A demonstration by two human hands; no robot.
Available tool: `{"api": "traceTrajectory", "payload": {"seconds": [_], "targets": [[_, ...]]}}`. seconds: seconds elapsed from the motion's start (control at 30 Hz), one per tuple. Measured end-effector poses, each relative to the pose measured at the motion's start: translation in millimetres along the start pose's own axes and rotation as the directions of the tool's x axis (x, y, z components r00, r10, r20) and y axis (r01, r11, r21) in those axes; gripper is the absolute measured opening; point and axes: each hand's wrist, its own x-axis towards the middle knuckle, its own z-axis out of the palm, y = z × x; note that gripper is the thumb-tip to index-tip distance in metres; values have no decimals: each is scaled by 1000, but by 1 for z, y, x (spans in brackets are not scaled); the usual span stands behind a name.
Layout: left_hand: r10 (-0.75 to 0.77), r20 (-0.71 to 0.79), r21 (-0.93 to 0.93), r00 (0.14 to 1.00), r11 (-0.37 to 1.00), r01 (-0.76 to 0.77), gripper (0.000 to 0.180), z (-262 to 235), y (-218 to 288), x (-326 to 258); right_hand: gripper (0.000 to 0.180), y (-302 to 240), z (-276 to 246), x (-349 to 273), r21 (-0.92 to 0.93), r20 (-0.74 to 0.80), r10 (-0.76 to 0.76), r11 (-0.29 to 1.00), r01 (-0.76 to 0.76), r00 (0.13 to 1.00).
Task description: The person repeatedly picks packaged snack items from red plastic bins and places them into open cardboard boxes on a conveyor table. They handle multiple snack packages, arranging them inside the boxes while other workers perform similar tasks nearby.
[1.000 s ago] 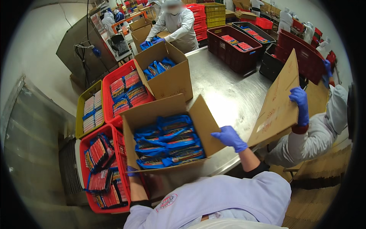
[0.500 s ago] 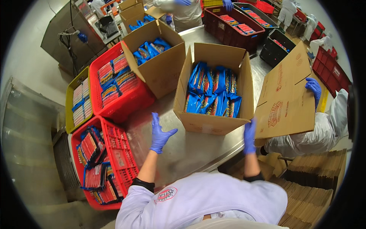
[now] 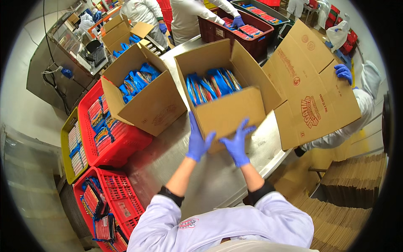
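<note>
An open cardboard box (image 3: pixel 268 90) stands on the metal table, holding several blue-and-red plastic packets (image 3: pixel 214 86). Its near flap (image 3: pixel 231 110) is raised and hides the near part of the packets. My left hand (image 3: pixel 198 140), in a blue glove, touches the box's near left corner with fingers spread. Also gloved in blue, my right hand (image 3: pixel 238 145) lies against the box's near side, below the flap, its fingers apart. Neither hand grips anything.
Left of it stands a second packed box (image 3: pixel 157 105), beside red crates (image 3: pixel 119 155) and a yellow crate (image 3: pixel 69 161) of packets. At right a co-worker's gloved hand (image 3: pixel 343 73) holds a cardboard carton (image 3: pixel 315 92) near stacked flat cardboard (image 3: pixel 336 218). Dark crates (image 3: pixel 214 31) stand beyond.
My left hand has moved right onto the box's corner. My right hand has shifted from the box's right corner to its near side. The near flap now stands up over the packets.
</note>
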Motion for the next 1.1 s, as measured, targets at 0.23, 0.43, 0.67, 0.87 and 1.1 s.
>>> {"api": "traceTrajectory", "payload": {"seconds": [0.23,0.43,0.67,0.87,1.1], "targets": [[-107,-94,408,990,903,137,97,-16,-15,110,74,0,-44,185,19,445,-129,991,135,886],[-366,592,427,718,898,106,78,18,-5,-48,38,29,-85,50,337,408,51,920,-202,912],[-368,920,381,137,921,-82,69,18,-4,-237,18,191,-177,-287,363,69,768,575,-733,636],[-339,921,343,194,939,13,56,-3,30,-277,19,210,-238,-521,-819,-9,935,197,-539,354],[-482,873,486,70,870,-76,55,-23,15,-327,41,167,-217,-557,-163,-346,917,147,-976,196]]}}
